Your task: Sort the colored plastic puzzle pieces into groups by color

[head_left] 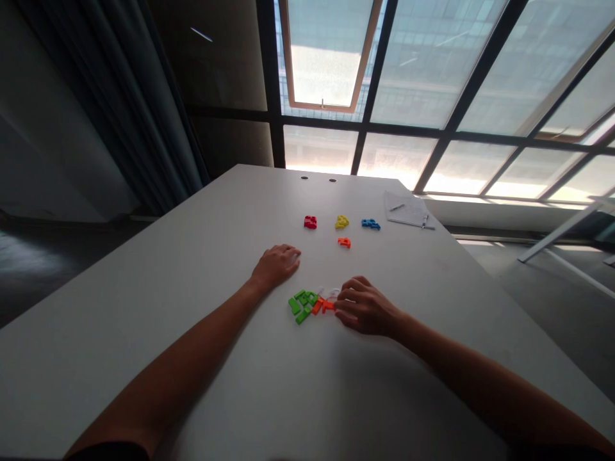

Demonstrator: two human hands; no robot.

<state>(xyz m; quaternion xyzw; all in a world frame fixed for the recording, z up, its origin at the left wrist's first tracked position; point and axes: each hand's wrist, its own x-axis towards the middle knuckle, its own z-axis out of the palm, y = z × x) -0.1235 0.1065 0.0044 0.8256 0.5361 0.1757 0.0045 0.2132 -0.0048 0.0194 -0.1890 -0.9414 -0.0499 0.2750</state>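
Observation:
On the white table (225, 256), my left hand (277, 264) lies palm down with fingers stretched out and nothing in them. My right hand (368, 307) is beside a small pile, its fingers loosely bent and apart, the tips at the edge of some orange plastic pieces (323, 306). Whether those fingertips touch a piece is hard to make out. Left of the orange ones lie several green plastic pieces (302, 305). Clear or white small bits (333, 292) sit just behind, partly hidden by the right hand.
Farther back stand small block shapes: red (310, 222), yellow (341, 222), blue (371, 224) and, nearer, orange (344, 242). Paper sheets (408, 208) with a pen lie at the back right. Two round holes mark the far edge, before tall windows (327, 70).

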